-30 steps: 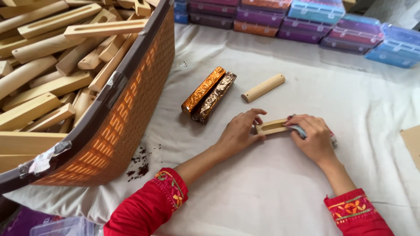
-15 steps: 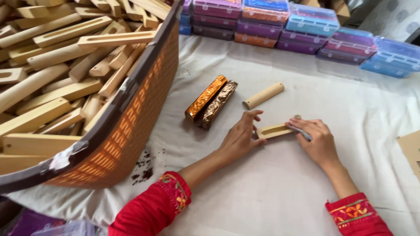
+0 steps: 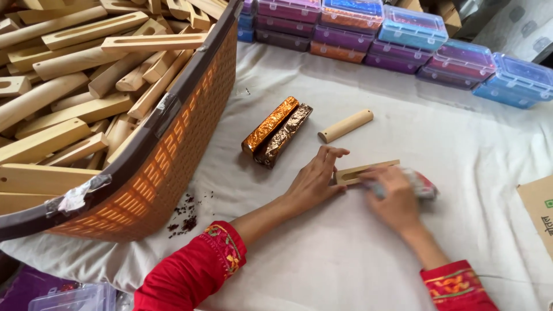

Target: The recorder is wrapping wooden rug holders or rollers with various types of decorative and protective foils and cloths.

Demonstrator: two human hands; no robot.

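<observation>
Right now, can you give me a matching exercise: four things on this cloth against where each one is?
Things:
1. slotted wooden block
2. round wooden stick
3. foil bars
4. plastic boxes

Places:
A. stacked along the far edge
B. between the hands
C. lying alone beyond the hands
D. side by side near the basket

Pairs: 1-B, 2-C, 3-D, 4-A

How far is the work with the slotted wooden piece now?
Done: two foil-wrapped bars lie on the cloth. In hand: the left hand steadies a slotted wooden piece; the right hand, blurred, holds a small packet beside it. Left: a wooden cylinder lies untouched; the basket is full of wooden pieces.
</observation>
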